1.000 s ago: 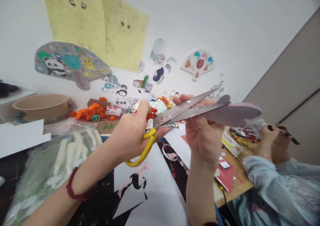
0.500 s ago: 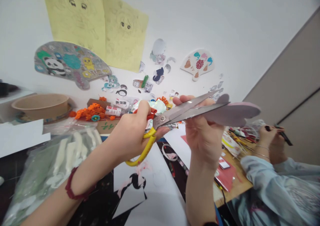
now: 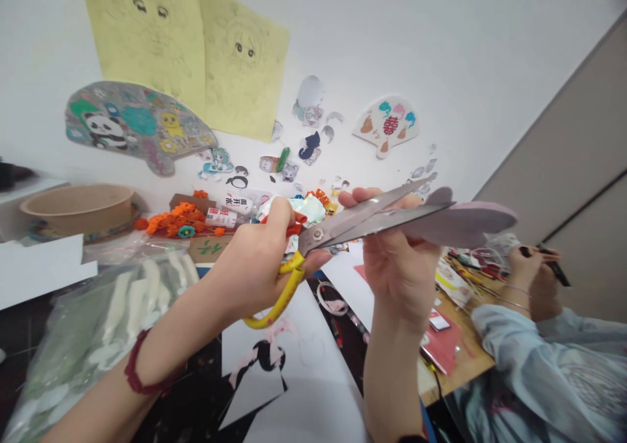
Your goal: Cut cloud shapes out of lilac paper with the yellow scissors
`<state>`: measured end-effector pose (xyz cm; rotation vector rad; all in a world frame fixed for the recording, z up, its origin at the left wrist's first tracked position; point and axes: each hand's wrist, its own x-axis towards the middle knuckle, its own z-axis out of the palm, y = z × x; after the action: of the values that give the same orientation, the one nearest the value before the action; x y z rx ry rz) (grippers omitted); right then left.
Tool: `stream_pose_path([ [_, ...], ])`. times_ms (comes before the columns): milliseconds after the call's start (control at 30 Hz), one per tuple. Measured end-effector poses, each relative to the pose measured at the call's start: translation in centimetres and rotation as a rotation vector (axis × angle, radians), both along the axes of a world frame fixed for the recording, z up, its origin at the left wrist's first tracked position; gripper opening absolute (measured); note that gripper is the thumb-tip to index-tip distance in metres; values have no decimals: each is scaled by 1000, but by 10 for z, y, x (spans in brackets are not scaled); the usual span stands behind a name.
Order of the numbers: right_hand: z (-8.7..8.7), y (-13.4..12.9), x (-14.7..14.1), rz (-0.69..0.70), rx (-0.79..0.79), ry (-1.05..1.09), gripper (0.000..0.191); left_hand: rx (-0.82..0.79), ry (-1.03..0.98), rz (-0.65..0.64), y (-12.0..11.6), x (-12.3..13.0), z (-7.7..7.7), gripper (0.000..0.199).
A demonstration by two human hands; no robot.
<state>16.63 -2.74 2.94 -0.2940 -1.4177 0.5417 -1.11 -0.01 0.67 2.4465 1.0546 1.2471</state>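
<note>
My left hand (image 3: 264, 253) is wrapped round a pair of scissors (image 3: 318, 236) with yellow and red handle grips. Their long metal blades point right and stand slightly apart. In my right hand (image 3: 401, 273) is a thin, flat, pale mauve piece (image 3: 470, 224) with rounded lobes, pinched between thumb and fingers. The blades reach across the right hand's fingers to the piece, and the lower blade overlaps it. Whether the piece lies between the blades I cannot tell. Both hands are raised above the table.
White sheets (image 3: 313, 351) lie below my hands, beside a plastic bag (image 3: 93, 325) of pale pieces. An oval tan pot (image 3: 78, 204) and orange flowers (image 3: 176, 217) stand behind. At right, another person's hands (image 3: 531, 276) hold a black pen-like object. Fans and drawings hang on the wall.
The mauve piece has shifted slightly right and tilted a little, its outline now narrower. Both hands keep nearly the same place and grip.
</note>
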Motion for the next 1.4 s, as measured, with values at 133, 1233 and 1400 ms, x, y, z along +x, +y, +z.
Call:
stream_pose_path([
  [133,-1,1,1,42,16,2,12,8,11,4,0,0,0,40],
  [1233,1,-2,2,0,-9,-24,10,74,36,45,1,-1,-5,34],
  [1400,0,-3,3,-1,-1,-20,10,83,33,53,1,-1,-6,36],
])
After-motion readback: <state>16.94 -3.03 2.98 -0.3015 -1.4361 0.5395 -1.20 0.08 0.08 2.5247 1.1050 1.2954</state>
